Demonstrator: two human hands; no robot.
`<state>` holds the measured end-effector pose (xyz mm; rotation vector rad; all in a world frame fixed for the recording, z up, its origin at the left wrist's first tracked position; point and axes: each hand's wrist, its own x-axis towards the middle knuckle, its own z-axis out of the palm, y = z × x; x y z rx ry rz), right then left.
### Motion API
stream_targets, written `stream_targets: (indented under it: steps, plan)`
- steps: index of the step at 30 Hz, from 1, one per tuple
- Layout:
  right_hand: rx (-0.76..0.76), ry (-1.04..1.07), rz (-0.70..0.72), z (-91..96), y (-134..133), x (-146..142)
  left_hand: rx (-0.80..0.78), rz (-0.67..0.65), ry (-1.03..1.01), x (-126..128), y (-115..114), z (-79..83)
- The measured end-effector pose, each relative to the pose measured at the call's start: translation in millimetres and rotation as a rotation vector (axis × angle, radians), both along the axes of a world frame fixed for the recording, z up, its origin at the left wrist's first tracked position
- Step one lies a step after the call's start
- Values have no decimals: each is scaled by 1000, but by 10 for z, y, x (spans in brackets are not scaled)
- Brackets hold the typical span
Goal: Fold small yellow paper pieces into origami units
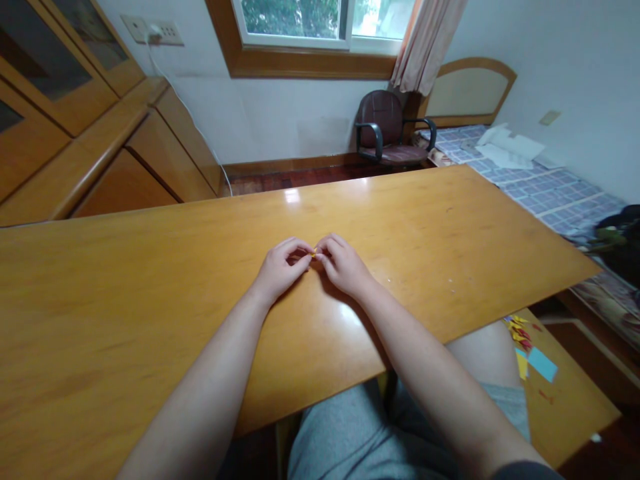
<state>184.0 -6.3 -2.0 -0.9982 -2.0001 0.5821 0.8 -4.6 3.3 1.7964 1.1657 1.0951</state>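
Observation:
My left hand (280, 268) and my right hand (343, 264) rest close together on the wooden table (150, 280), fingertips meeting. Both pinch a tiny yellow paper piece (313, 253) between them. Most of the piece is hidden by my curled fingers. My forearms reach in from the bottom of the view over my lap.
A low wooden stool (565, 393) at the lower right carries coloured paper scraps (525, 343). A dark red office chair (387, 130) stands under the window. A bed (540, 187) with a blue patterned cover runs along the right. Wooden cabinets (75, 113) line the left wall.

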Motion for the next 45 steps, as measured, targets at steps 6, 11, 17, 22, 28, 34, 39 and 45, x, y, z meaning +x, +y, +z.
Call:
stream_targets:
  steps: [6,11,17,22,28,34,39,45]
  plan:
    - [3,11,-18,1,7,-7,28,13,12,-1,14,-29]
    - [-2,5,-30,5,5,-7,22,18,-2,-3,15,-37]
    - [-2,11,-34,12,0,-21,-5,34,-31,1,12,-26]
    - [9,14,-27,22,0,-25,-68,46,-104,13,12,-14]
    - [-12,60,-56,10,11,-26,-168,72,-206,21,32,-29]
    - [-244,357,-87,-64,48,-17,-262,120,-318,28,31,18]
    - [-423,558,21,-98,78,-38,-310,123,-390,26,34,28]
    - [-524,657,19,-108,85,-45,-347,77,-415,37,28,33]
